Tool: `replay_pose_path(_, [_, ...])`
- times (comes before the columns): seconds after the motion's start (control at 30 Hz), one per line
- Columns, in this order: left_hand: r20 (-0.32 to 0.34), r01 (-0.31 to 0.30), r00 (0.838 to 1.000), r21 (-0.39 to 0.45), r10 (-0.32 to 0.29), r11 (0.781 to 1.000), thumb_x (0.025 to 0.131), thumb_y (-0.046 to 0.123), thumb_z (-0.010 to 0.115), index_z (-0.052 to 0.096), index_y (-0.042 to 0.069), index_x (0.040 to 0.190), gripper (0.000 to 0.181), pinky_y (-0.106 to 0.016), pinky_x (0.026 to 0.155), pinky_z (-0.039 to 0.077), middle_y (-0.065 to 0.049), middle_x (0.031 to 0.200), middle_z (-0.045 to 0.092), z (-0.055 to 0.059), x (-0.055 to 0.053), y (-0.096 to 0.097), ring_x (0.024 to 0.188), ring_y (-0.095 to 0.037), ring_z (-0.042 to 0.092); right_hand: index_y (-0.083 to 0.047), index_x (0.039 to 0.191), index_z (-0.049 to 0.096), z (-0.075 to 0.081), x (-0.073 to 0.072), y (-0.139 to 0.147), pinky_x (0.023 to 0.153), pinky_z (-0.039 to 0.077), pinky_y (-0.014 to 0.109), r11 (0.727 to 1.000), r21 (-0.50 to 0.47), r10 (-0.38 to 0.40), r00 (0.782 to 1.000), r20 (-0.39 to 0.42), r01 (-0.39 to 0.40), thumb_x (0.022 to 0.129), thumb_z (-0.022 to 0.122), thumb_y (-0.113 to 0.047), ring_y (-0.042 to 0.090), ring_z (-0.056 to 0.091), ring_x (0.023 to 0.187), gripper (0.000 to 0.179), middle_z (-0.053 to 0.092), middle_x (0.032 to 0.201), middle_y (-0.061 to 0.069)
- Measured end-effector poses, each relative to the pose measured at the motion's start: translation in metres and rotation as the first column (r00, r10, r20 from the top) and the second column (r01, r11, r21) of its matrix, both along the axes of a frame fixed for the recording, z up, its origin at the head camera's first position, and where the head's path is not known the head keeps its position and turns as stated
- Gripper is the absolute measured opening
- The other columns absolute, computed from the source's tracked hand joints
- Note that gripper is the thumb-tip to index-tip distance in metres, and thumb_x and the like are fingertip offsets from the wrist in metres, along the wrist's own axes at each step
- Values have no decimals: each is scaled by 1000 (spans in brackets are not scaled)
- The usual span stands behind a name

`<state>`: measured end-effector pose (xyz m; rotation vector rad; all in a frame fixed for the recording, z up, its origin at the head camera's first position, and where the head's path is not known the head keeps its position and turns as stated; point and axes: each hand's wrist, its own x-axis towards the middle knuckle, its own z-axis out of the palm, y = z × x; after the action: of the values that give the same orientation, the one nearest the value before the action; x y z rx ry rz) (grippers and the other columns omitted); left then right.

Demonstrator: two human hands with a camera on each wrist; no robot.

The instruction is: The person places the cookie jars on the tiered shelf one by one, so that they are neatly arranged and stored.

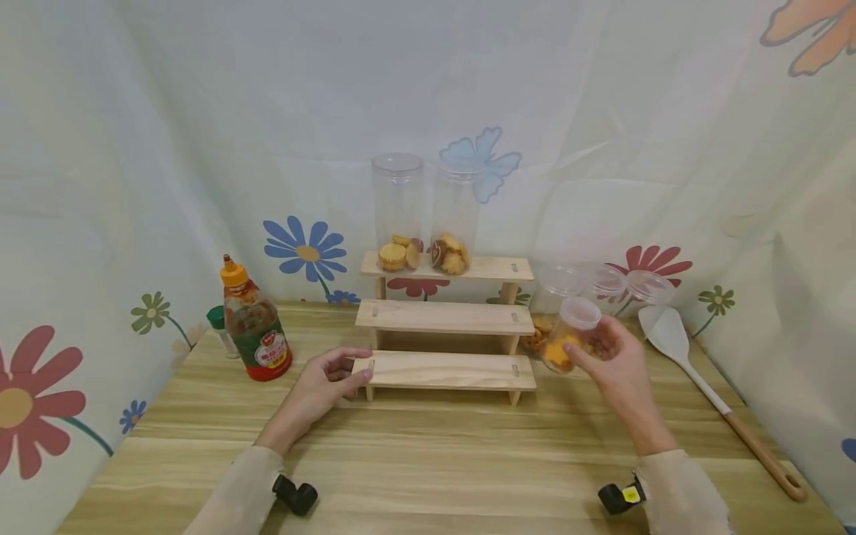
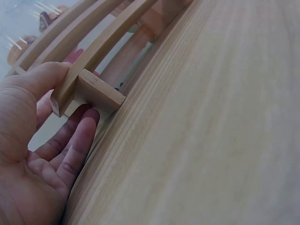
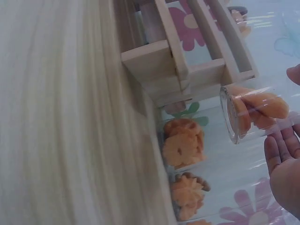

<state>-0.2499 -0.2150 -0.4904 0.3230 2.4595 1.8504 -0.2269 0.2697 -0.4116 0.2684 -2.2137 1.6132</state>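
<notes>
A three-step wooden display rack (image 1: 444,315) stands on the table. My left hand (image 1: 319,383) grips the left end of its lowest step; in the left wrist view the thumb lies on the step and the fingers curl beside the leg. To the rack's right, my right hand (image 1: 620,365) holds a clear jar (image 1: 568,327) with orange snacks inside, raised off the table in the right wrist view. Two tall clear jars with cookies, a left one (image 1: 397,200) and a right one (image 1: 456,215), stand side by side on the top step.
More clear jars (image 1: 608,281) of cookies stand behind my right hand. At the right lies a white spatula (image 1: 669,338) with a wooden handle. A red sauce bottle (image 1: 261,334) and a green-capped shaker (image 1: 217,319) stand at the left. A flowered cloth (image 1: 301,111) surrounds the table.
</notes>
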Motion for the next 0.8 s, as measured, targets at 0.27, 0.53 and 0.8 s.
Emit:
replay_pose_path(0.27, [5, 2, 1000, 0, -2, 1000, 104, 28, 83, 73, 15, 144, 43, -33, 78, 63, -14, 112, 72, 0, 0, -1, 91, -25, 72, 5, 148, 60, 14, 6, -5, 98, 52, 12, 1000, 2, 18, 999, -39, -17, 99, 83, -1, 10, 66, 112, 54, 71, 126, -12])
replay_pose_path(0.53, [4, 5, 1000, 17, -5, 1000, 104, 27, 83, 73, 15, 143, 42, -32, 77, 63, -14, 113, 72, 1, 0, -1, 89, -24, 71, 1, 144, 64, 27, 6, -12, 97, 55, 13, 996, -62, 59, 997, -51, -62, 98, 84, 2, 12, 68, 111, 50, 73, 125, -4])
replay_pose_path(0.8, [9, 4, 1000, 21, -4, 1000, 104, 26, 84, 73, 15, 143, 42, -32, 77, 63, -13, 112, 72, 0, 0, 0, 89, -23, 71, -1, 143, 65, 61, -8, -27, 101, 54, 15, 996, 31, 91, 993, -74, -89, 101, 84, -11, 17, 67, 113, 47, 71, 131, 16])
